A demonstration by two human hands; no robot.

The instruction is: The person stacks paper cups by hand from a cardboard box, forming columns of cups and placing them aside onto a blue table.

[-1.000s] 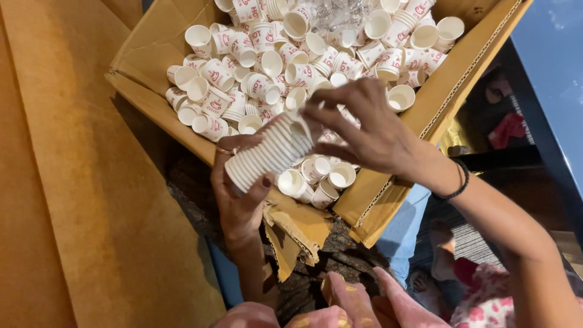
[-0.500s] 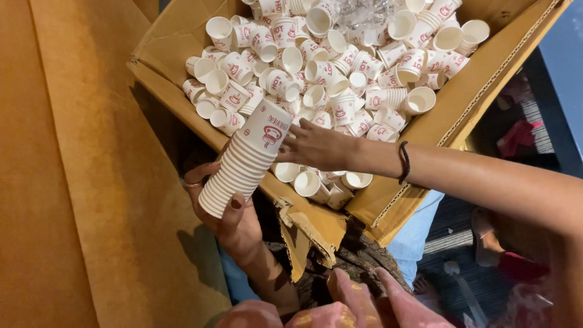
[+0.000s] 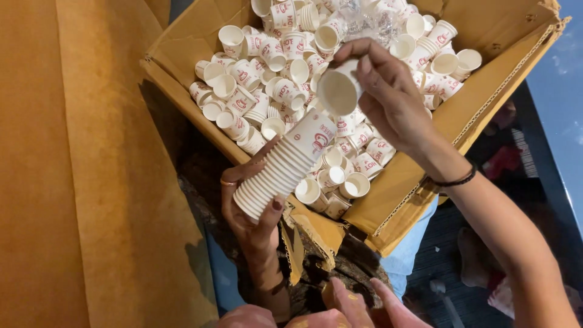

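My left hand (image 3: 252,209) grips a long nested stack of white paper cups (image 3: 285,164) with red print, tilted up to the right over the near edge of a cardboard box (image 3: 425,170). My right hand (image 3: 388,97) holds a single white paper cup (image 3: 339,90) by its rim, mouth facing the camera, just above the top of the stack. The box is filled with several loose cups (image 3: 267,73) of the same kind, lying at all angles.
A large brown cardboard sheet (image 3: 79,182) covers the left side. A torn box flap (image 3: 310,231) hangs by my left wrist. Toes of a foot (image 3: 340,307) show at the bottom. Clear plastic wrap (image 3: 364,21) lies among the cups at the top.
My right hand has lifted off the top of the stack and now holds one loose cup above it. The stack stays in my left hand, tilted much as before.
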